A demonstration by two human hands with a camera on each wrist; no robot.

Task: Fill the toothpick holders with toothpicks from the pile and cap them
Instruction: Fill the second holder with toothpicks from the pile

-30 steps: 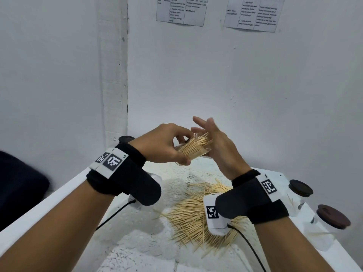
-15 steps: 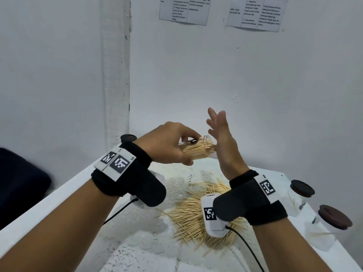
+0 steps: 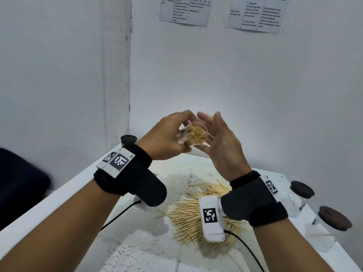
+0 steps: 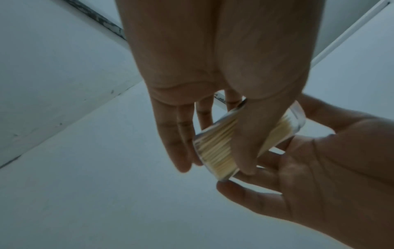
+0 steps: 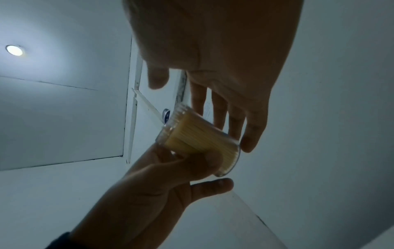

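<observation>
My left hand [image 3: 172, 136] grips a clear toothpick holder [image 3: 197, 135] in the air above the table. The holder is packed with toothpicks and uncapped, its mouth tipped toward me. In the left wrist view my thumb [image 4: 245, 134] lies across the holder [image 4: 215, 148]. My right hand [image 3: 218, 134] is open beside it, palm facing left and fingers straight, close against the holder's mouth end. In the right wrist view the fingers [image 5: 234, 118] reach behind the holder [image 5: 198, 139]. The toothpick pile [image 3: 186, 218] lies on the table under my wrists.
Two clear holders with dark caps [image 3: 301, 190] [image 3: 334, 217] stand at the table's right edge. Another dark cap [image 3: 128, 138] sits in the back left corner by the wall. The white table [image 3: 59, 195] fits into a corner, walls close behind and left.
The holder has turned from lying sideways to showing its mouth to me. My right hand went from flat against the toothpick ends to loosely beside the rim.
</observation>
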